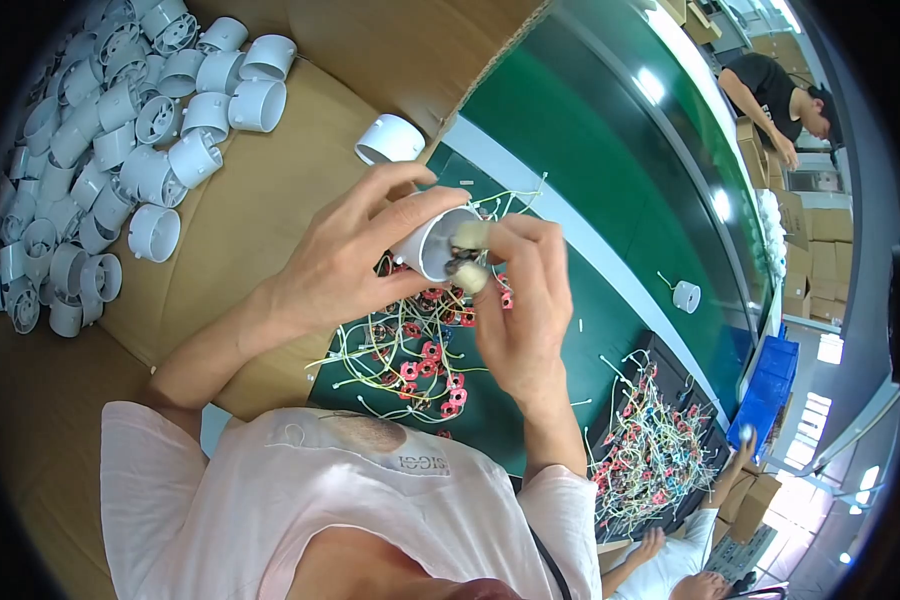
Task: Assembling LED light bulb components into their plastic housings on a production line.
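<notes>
My left hand is wrapped round a white plastic cylindrical housing, its open end tilted toward my right hand. My right hand wears pale finger cots on thumb and fingertip. Those two tips pinch a small dark part at the mouth of the housing; its kind is too hidden to name. Below both hands, a pile of small red and black parts with yellow-white wires lies on the green work surface. Another white housing rests by the carton edge, beyond my left hand.
A large cardboard carton on the left holds many white housings. A black tray of wired parts stands right. One wired housing sits on the green belt. Blue bins and two other people are farther right.
</notes>
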`<state>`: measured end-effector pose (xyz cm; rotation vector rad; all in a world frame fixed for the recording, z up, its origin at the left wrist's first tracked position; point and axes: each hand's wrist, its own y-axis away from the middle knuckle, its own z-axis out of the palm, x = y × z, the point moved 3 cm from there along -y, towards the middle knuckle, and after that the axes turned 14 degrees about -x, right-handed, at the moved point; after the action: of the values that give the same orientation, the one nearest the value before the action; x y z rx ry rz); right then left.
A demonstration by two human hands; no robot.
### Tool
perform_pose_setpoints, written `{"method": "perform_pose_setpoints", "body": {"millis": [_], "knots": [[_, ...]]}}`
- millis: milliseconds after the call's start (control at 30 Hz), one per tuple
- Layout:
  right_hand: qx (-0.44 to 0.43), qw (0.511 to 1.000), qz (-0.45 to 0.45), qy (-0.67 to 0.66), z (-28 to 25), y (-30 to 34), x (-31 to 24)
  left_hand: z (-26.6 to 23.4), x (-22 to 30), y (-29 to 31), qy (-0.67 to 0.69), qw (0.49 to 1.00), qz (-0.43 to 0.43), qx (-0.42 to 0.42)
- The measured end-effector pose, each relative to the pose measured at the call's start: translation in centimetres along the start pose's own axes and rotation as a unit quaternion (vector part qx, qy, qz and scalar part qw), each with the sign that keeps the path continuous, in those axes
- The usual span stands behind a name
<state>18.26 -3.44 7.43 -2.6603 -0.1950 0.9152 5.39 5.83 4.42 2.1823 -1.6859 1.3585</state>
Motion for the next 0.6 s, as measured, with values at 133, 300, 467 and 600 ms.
{"method": "perform_pose_setpoints", "body": {"millis": [133,300,467,600], "knots": [[-0.008,0.997,-0.043,0.070,1.0,-0.2,0.2,0.6,0.0,0.1,0.017,1.000,0.017,-0.016],[-0.018,0.991,-0.075,0.114,1.2,-0.5,0.4,0.8,-0.1,0.1,0.020,1.000,0.006,-0.011],[-0.013,0.994,-0.014,0.110,0.3,-0.6,0.6,1.1,-0.3,0.0,0.062,0.998,-0.015,0.002],[-0.018,0.999,0.029,0.028,0.2,-0.4,1.1,1.3,0.1,-0.2,0.065,0.998,-0.012,0.012]]}}
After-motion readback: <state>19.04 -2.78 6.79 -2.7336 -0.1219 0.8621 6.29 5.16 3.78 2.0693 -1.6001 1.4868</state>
